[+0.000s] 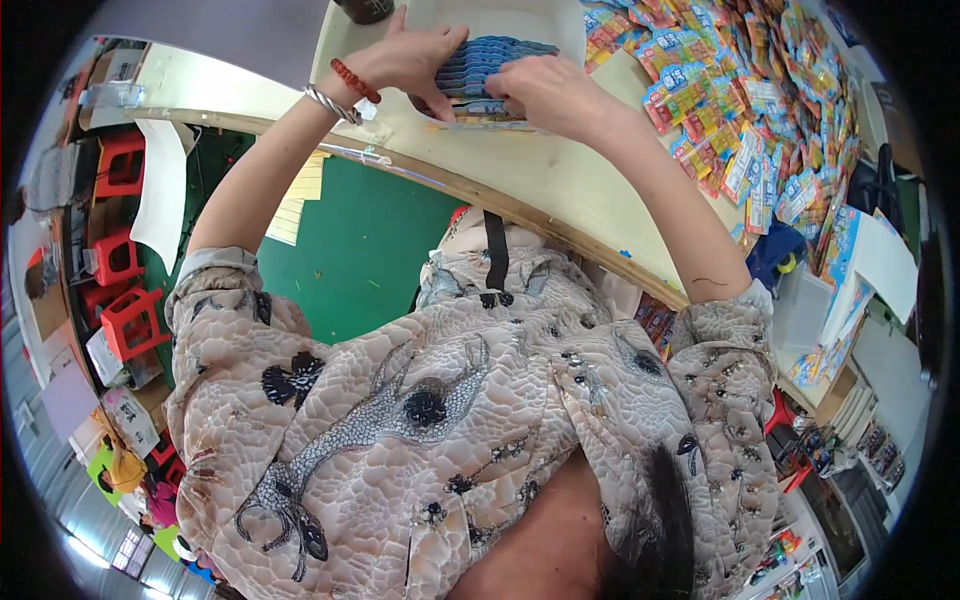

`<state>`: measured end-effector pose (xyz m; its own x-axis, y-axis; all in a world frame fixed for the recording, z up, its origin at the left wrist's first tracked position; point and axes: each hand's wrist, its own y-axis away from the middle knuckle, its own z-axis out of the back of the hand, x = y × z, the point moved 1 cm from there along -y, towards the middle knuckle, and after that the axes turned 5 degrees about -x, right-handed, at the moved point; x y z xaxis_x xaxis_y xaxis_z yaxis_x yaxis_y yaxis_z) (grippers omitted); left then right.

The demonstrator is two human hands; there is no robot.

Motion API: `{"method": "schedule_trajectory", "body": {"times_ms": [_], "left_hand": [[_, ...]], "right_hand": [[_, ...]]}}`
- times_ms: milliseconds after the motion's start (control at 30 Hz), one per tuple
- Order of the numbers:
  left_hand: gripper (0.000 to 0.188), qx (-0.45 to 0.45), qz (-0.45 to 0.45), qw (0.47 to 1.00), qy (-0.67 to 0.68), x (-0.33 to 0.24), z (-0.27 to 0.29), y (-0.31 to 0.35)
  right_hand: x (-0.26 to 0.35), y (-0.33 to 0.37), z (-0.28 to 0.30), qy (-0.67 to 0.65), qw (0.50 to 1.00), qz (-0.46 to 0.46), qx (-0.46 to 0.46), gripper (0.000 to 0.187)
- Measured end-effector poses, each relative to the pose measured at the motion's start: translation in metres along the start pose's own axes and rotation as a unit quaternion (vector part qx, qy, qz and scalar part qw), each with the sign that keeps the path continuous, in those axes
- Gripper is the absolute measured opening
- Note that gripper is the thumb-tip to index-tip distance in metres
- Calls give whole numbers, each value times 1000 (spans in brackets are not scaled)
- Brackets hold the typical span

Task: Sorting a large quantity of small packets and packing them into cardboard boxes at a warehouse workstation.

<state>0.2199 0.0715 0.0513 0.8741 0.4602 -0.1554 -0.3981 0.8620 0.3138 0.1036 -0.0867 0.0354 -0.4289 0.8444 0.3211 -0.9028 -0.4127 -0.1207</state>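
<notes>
A row of small blue-edged packets stands closely stacked in a shallow white tray at the top middle. My left hand rests at the row's left end, its thumb and fingers spread apart against the packets. From the right, my right hand reaches over the near end of the row. Its fingers are curled in on the packets there, and the fingertips are partly hidden. A red bead bracelet and a silver bangle are on my left wrist.
Colourful flat packets lie in a large heap on the pale table to the right. A dark round container stands beyond my left hand. Red stools stand at left on the green floor.
</notes>
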Motion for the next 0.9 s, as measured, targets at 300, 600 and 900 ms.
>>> {"method": "schedule_trajectory", "body": {"times_ms": [300, 600, 900], "left_hand": [[112, -11, 33, 999, 39, 5, -4, 9], [124, -196, 0, 970, -141, -30, -48, 34], [128, -53, 57, 994, -74, 4, -21, 7]], "right_hand": [[10, 35, -1, 34, 994, -18, -100, 14], [-50, 31, -6, -226, 866, -412, -171, 44], [-43, -1, 1, -128, 878, -420, -193, 27]]}}
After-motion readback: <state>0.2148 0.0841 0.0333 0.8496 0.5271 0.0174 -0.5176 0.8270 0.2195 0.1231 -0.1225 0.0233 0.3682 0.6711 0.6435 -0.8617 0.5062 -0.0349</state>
